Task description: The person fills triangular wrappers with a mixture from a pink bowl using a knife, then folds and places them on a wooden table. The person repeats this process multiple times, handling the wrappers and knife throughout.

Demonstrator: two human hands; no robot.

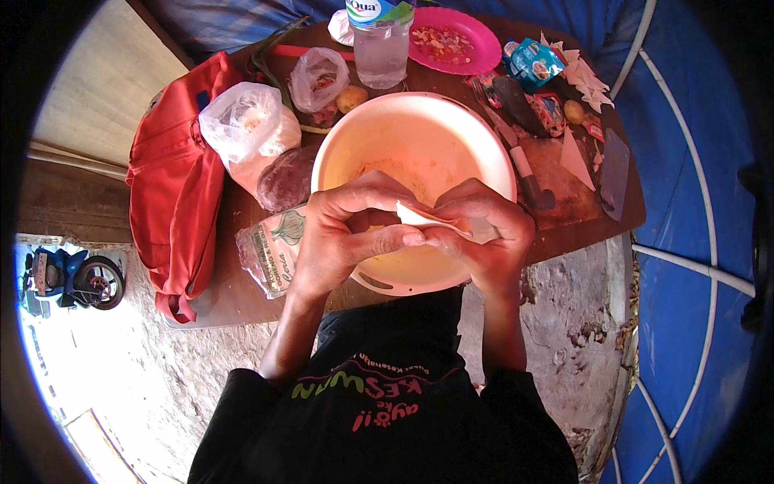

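Observation:
My left hand [352,231] and my right hand [489,227] meet over the near half of a large pale plastic basin [387,133]. Between their fingertips and thumbs they pinch a thin, pale, folded sheet [435,221], which looks like a pastry skin. Its upper left corner sticks up, and the fingers hide whatever lies inside the fold. Smears of an orange-brown mixture show on the basin's inner wall. Left of my left hand, a printed clear plastic packet [274,248] lies flat on the brown table [230,282].
A red bag [179,177], plastic bags [244,121] and a dark purple lump [286,176] lie left. Behind the basin stand a water bottle [382,52] and a pink plate [476,40] of chopped bits. At right, a knife [522,161] and a pale triangular sheet [575,159] rest around a cutting board [568,208].

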